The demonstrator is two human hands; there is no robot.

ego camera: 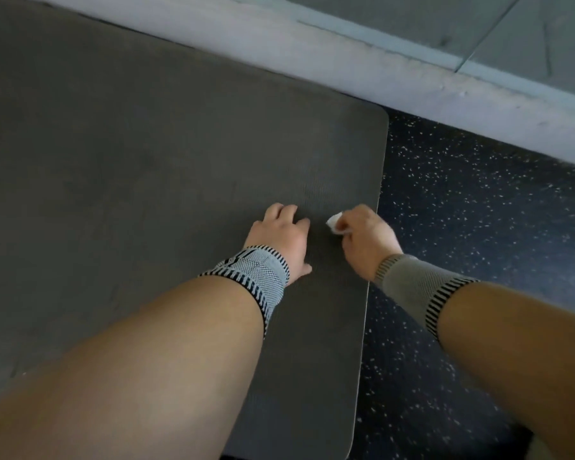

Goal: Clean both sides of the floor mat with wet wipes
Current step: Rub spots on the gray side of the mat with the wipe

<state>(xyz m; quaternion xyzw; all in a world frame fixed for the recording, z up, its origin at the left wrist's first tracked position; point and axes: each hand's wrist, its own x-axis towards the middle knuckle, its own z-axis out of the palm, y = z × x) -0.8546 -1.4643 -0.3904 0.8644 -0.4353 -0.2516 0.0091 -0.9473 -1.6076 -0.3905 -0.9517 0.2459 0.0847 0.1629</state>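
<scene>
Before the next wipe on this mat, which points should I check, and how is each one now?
1. Wet wipe held in right hand: ok.
2. Left hand resting on floor mat to steady it: ok.
3. Mat lying flat near its corner: ok.
4. Wipe still wet: cannot tell.
5. Wipe touching the mat: cannot tell.
6. Which side is already cleaned: cannot tell.

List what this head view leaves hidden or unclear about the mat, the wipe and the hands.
- Mat: its left and near ends are cut off by the frame; the forearms cover part of it; its underside is out of sight.
- Wipe: mostly hidden inside the right hand; whether it touches the mat cannot be told.
- Left hand: its fingertips, seen from behind, are blurred.
</scene>
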